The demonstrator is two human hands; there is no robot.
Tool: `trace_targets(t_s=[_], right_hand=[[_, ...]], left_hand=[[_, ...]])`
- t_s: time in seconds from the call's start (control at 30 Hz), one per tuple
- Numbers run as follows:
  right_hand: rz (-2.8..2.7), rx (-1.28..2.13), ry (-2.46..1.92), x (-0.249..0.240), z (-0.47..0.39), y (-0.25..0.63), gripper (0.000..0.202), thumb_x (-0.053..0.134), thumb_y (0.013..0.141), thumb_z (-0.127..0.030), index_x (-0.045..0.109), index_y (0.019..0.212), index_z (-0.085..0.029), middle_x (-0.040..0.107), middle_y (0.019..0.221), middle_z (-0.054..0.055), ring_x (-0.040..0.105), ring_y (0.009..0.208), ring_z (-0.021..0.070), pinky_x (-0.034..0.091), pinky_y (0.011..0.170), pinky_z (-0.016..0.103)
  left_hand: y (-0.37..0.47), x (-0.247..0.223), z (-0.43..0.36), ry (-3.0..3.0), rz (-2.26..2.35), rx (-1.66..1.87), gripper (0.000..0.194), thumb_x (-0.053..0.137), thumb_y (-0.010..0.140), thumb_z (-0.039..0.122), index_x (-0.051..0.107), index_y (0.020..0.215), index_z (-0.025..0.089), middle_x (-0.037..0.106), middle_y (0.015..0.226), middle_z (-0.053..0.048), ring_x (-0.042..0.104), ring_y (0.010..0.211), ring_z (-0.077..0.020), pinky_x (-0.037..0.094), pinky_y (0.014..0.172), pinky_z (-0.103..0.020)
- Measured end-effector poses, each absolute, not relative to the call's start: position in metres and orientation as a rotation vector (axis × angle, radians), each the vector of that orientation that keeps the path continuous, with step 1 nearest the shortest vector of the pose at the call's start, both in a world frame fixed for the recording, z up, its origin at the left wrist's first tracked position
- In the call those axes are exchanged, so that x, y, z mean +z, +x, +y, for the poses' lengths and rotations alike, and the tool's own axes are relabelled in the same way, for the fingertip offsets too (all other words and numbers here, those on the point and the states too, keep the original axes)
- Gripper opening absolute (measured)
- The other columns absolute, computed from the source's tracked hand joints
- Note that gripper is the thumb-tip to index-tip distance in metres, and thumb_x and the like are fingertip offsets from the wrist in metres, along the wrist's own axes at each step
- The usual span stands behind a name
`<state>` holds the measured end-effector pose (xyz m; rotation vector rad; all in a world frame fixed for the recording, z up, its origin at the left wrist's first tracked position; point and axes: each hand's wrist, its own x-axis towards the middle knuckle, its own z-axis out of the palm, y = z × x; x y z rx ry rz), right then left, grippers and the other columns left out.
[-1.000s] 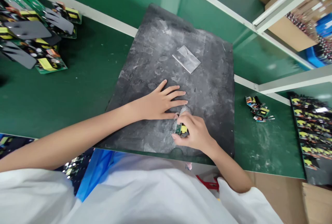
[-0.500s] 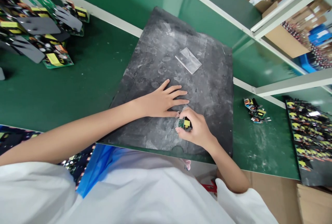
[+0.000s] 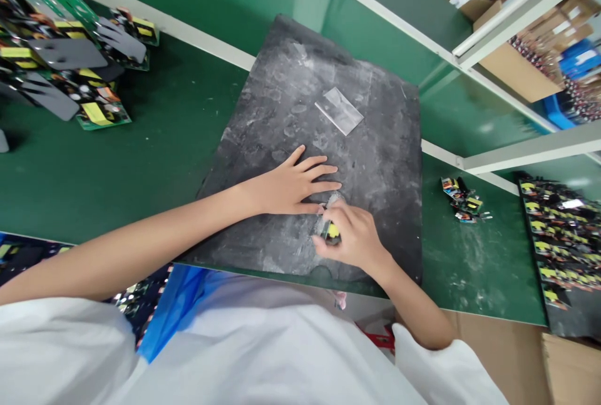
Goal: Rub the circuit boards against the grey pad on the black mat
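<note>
My left hand [image 3: 300,186] lies flat with spread fingers on a worn black mat [image 3: 291,111]. Just to its right, my right hand [image 3: 354,233] is closed around a small circuit board [image 3: 333,231] with a yellow-wrapped part on it. The thumb and fingers grip the board low over the mat, and they hide much of it. My left thumb is close to the fingertips of the right hand. Pale dusty marks show on the mat around the board. Farther up the mat lies a small flat clear-and-grey rectangle [image 3: 340,111].
A heap of circuit boards with grey heat sinks [image 3: 66,54] sits on the green bench at left. At right are a few loose boards [image 3: 464,201] and a black tray [image 3: 568,311] of many boards. A white frame [image 3: 526,158] runs along the back right.
My right hand has tilted the circuit board, and its green face shows less now. The left hand stays in place on the mat.
</note>
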<state>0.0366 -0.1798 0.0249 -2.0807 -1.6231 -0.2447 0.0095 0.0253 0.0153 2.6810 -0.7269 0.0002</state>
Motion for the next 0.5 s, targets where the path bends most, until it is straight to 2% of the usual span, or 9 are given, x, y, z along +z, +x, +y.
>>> trace_targets(t_s=[0.13,0.3,0.5], right_hand=[[-1.693,-0.290,-2.046,0.024,-0.179,0.031,0.016,0.051,0.077,-0.036,0.047,0.081,-0.021,0.056,0.069,0.001,0.054,0.060,0.0156,0.040,0.052,0.026],[-1.459,-0.329,-2.178,0.026,-0.179,0.043,0.014,0.053,0.079,-0.033,0.046,0.082,-0.021,0.057,0.069,0.001,0.053,0.057,0.0134,0.041,0.052,0.025],[-1.659,-0.272,-2.041,0.024,-0.178,0.030,0.018,0.051,0.078,-0.038,0.046,0.080,-0.021,0.058,0.070,0.002,0.056,0.060,0.0154,0.041,0.051,0.026]], left_hand=[[0.010,0.015,0.025,2.695,-0.734,-0.014,0.052,0.042,0.092,0.047,0.038,0.141,0.029,0.033,0.150,-0.007,0.022,0.141,-0.0309,0.008,0.111,-0.063],[0.011,0.014,0.025,2.703,-0.723,-0.008,0.053,0.040,0.092,0.051,0.039,0.141,0.029,0.033,0.150,-0.008,0.022,0.141,-0.0315,0.007,0.110,-0.063],[0.010,0.015,0.025,2.707,-0.734,-0.024,0.052,0.042,0.092,0.047,0.037,0.141,0.029,0.032,0.150,-0.008,0.022,0.141,-0.0315,0.009,0.110,-0.064]])
